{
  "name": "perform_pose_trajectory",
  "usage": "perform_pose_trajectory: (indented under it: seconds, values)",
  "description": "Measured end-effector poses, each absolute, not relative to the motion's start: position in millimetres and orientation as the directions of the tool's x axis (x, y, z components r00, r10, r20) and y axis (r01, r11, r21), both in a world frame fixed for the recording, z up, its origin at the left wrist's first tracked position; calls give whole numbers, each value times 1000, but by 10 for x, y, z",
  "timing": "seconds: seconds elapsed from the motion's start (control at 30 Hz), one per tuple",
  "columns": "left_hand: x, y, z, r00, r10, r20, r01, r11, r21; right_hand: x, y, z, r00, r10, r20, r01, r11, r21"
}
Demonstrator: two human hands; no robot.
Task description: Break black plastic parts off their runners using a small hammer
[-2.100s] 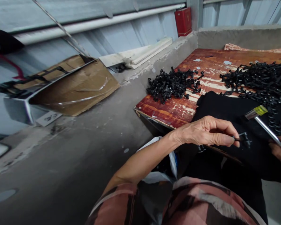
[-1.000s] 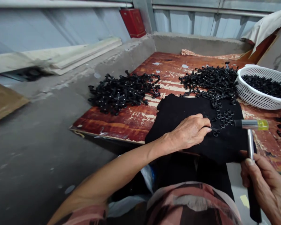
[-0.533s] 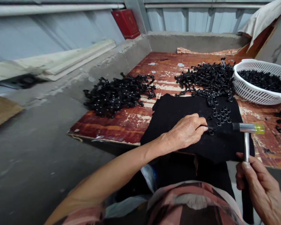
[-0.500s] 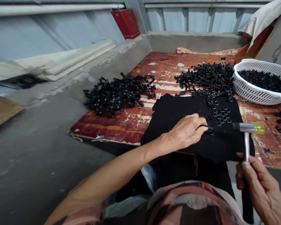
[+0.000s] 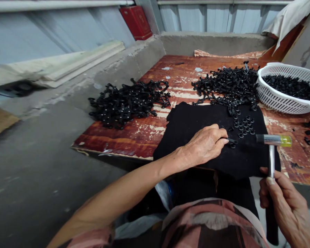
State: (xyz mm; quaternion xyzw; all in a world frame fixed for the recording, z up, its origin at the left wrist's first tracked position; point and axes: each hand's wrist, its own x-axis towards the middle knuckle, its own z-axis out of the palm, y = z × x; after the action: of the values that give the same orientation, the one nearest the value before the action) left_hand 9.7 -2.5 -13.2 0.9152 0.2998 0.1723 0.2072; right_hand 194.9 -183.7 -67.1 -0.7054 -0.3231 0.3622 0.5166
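My left hand (image 5: 205, 144) rests on a black cloth (image 5: 196, 120) and pinches a small black part (image 5: 232, 141) flat against it. My right hand (image 5: 284, 206) grips the black handle of a small hammer (image 5: 272, 151); its metal head with a yellow tip hovers just right of the pinched part. Several loose black rings (image 5: 244, 124) lie on the cloth just beyond my left fingers.
The cloth lies on a worn red wooden board (image 5: 144, 132). One heap of black parts (image 5: 126, 103) sits at its left, another (image 5: 227, 84) at the back. A white basket (image 5: 276, 98) holding black pieces stands at the right. Bare concrete floor (image 5: 41, 165) spreads to the left.
Over two seconds the view swung right from the floor and cardboard to the board. In the last second both hands have barely moved, the hammer head staying beside the pinched part.
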Motion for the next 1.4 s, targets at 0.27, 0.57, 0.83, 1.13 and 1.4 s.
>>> perform_pose_trajectory:
  seconds: [0.27, 0.57, 0.83, 1.13, 1.4]
  values:
    - [100, -31, -124, 766, 612, 197, 477, -746, 464, 1943, -1843, -671, 515, 843, -153, 104, -238, -966]
    - [103, -33, -111, 766, 608, 208, 472, -752, 460, 1935, -1840, -641, 514, 845, -147, 111, -236, -965]
    - [107, -30, -107, 748, 630, 207, 477, -729, 491, 1946, -1847, -667, 515, 844, -151, 107, -238, -965]
    - [94, -36, -118, 764, 613, 203, 467, -742, 481, 1945, -1845, -674, 505, 849, -155, 105, -239, -965]
    - [106, -41, -111, 765, 623, 164, 519, -747, 416, 1979, -1854, -652, 493, 863, -114, 150, -214, -965]
